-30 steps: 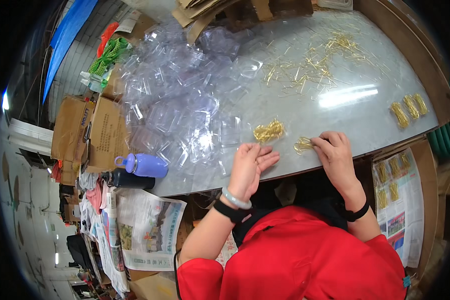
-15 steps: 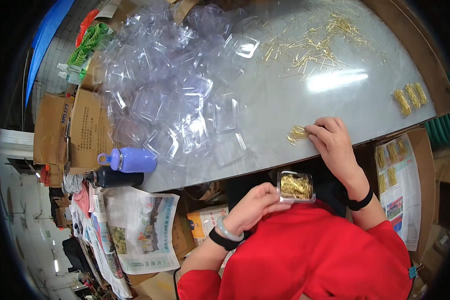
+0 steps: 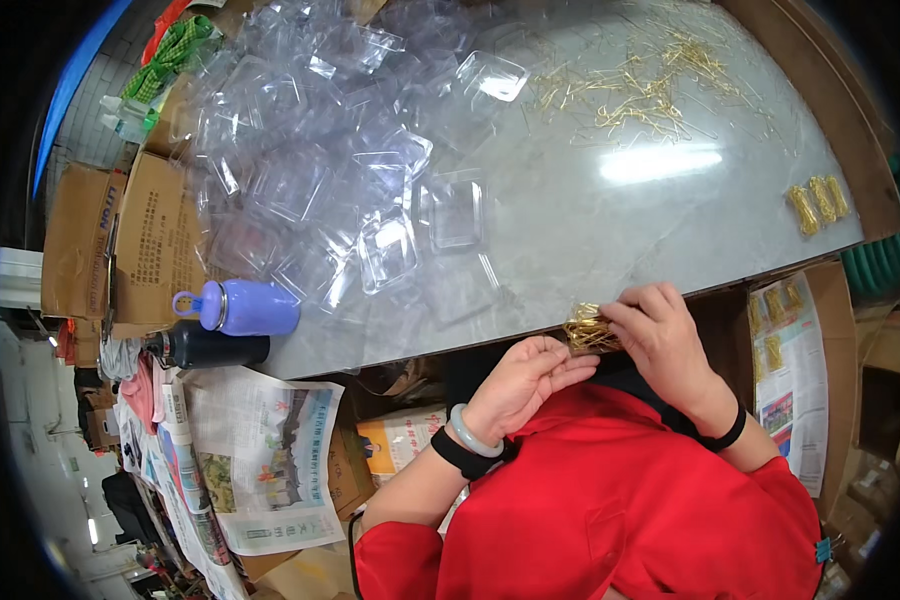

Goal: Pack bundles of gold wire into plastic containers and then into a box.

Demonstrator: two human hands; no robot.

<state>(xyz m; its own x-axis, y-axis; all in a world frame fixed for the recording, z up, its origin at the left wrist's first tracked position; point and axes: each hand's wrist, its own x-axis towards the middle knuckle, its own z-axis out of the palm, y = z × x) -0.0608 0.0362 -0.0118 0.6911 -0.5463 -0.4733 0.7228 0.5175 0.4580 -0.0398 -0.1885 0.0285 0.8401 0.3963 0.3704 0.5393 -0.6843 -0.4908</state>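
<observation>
Low in front of me, just off the table edge, my left hand [image 3: 532, 385] is turned partly palm up, thumb and fingers at a small clear plastic box of gold wire hooks. The box's outline is hard to make out behind fingers and hooks. My right hand [image 3: 655, 335] pinches a small bunch of gold wire hooks [image 3: 585, 328] right at the box, close to the left fingertips. A loose heap of gold wire hooks [image 3: 660, 90] lies at the far right of the grey table [image 3: 550, 240]. Three tied gold bundles [image 3: 817, 204] rest at its right edge.
Many clear plastic boxes [image 3: 310, 170] are piled on the table's left side. A purple bottle [image 3: 258, 307] and a black bottle [image 3: 215, 345] stand at the near left edge. Newspaper [image 3: 270, 460] hangs below them. More gold bundles [image 3: 773, 350] lie on paper in a carton at right.
My right hand has picked the small bunch of hooks off the table and brought it down to my left hand. The left hand has turned and risen slightly, so the box shows less.
</observation>
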